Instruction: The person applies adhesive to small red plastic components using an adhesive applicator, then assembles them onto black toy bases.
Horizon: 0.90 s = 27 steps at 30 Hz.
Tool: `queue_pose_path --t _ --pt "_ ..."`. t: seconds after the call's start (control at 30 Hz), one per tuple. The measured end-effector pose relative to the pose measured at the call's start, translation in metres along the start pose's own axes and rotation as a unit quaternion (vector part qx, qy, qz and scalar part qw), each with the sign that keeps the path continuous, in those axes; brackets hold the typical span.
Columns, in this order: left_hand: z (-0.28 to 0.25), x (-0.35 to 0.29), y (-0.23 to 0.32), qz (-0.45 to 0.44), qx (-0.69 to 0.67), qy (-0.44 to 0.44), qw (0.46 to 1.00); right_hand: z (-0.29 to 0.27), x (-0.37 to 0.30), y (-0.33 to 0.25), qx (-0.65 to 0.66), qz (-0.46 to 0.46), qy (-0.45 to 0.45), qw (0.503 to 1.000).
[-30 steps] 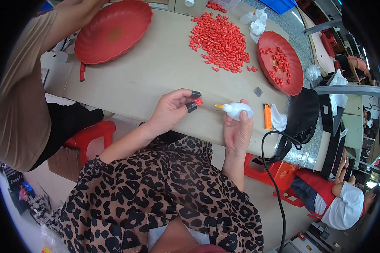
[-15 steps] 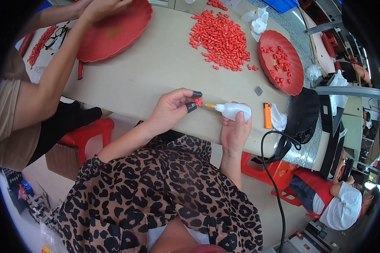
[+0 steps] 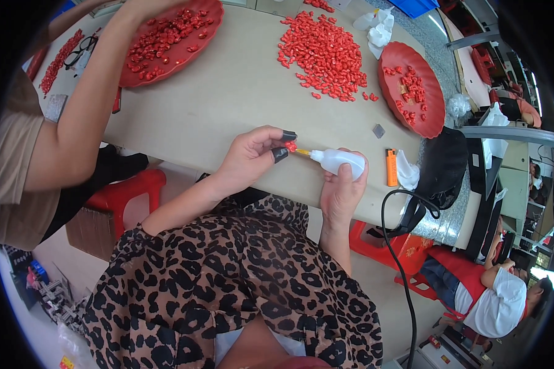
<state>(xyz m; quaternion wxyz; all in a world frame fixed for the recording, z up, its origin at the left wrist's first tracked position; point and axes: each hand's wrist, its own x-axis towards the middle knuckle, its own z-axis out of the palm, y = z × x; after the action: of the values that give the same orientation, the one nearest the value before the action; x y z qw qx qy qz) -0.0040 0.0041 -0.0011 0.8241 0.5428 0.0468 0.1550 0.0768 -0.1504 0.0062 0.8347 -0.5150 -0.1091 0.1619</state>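
My left hand point(image 3: 250, 155) pinches a small glossy red piece point(image 3: 290, 146) between thumb and forefinger, both tips wrapped in black covers. A white squeeze bottle point(image 3: 340, 165) with a thin yellow nozzle lies in my right hand point(image 3: 345, 190), which is closed around it. The nozzle points left, and its tip meets the red piece or comes very close to it. Beyond my hands a large heap of similar red pieces point(image 3: 324, 56) is spread on the table point(image 3: 197, 117). To its right stands a red scalloped plate point(image 3: 434, 111) holding more of them.
At the left a co-worker's arm point(image 3: 80, 123) reaches over a large red tray point(image 3: 212, 37) with red pieces. An orange lighter point(image 3: 391, 167), crumpled white tissue point(image 3: 407, 171) and a black bag point(image 3: 443, 163) sit at the right. A black cable point(image 3: 406, 277) hangs beside me.
The bottle's nozzle has moved left to the red piece. The co-worker's tray, bare in its visible part before, now shows many red pieces, and that arm has shifted right.
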Motion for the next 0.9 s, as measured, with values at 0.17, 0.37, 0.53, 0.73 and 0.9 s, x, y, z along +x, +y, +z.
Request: queue_pose_path --t 0.17,0.37,0.53,0.73,0.9 --pt "-0.0009 -0.0008 -0.0024 -0.001 -0.003 -0.001 1.000 -0.0008 -0.0003 0.0002 -0.003 0.000 -0.005 1.000" --pt "0.0014 -0.0005 0.0027 -0.008 0.009 0.001 1.000 0.0005 -0.0006 -0.0009 -0.012 -0.005 -0.004 1.000" --pt "0.0001 -0.0008 0.0005 -0.014 0.007 0.005 1.000 0.0002 0.0001 0.0000 -0.013 -0.005 -0.001 1.000" --pt "-0.0010 -0.0008 -0.0004 -0.015 0.012 -0.002 1.000 0.0002 0.0001 -0.0006 -0.009 -0.009 -0.002 1.000" --pt "-0.0018 -0.0008 -0.0018 -0.015 0.011 -0.003 1.000 0.0000 -0.0005 -0.0004 -0.019 -0.008 -0.001 1.000"
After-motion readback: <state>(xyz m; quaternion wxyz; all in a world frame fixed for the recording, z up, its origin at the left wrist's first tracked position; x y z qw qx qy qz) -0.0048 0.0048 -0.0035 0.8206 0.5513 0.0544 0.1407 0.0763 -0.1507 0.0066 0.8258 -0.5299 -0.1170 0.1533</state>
